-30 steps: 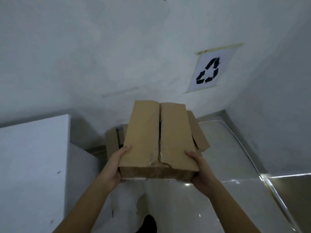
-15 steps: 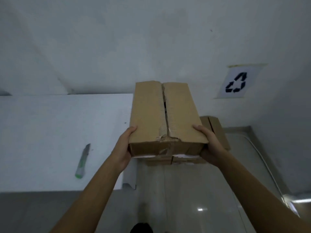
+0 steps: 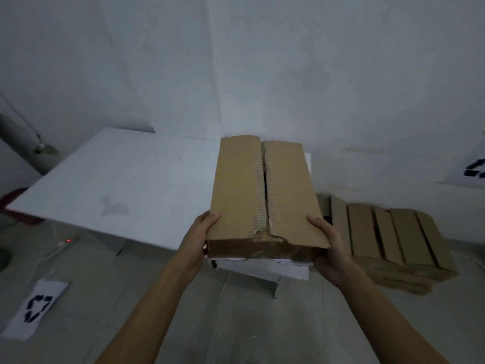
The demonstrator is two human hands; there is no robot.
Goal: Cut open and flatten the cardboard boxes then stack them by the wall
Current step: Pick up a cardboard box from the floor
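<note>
Brown cardboard box (image 3: 265, 195), long axis pointing away; left hand (image 3: 199, 237) and right hand (image 3: 328, 245) clasp its near corners (split seam up), over white table's (image 3: 118, 185) right end.

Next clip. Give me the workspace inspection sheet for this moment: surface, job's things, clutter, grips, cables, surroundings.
Surface: white rectangular table top, faint grey smudge on it.
Job's things: brown cardboard box, not flattened, top flaps shut with a ragged gap along the seam, held above the table's near right corner; pile of brown cardboard on the floor by the wall.
Clutter: white paper sheet with recycling symbol on the floor.
Grips: left hand and right hand each hold a near corner of the box, thumbs on top.
Cables: thin white cord with red light on the floor, left.
Surroundings: pale walls; recycling sign on the right wall.
</note>
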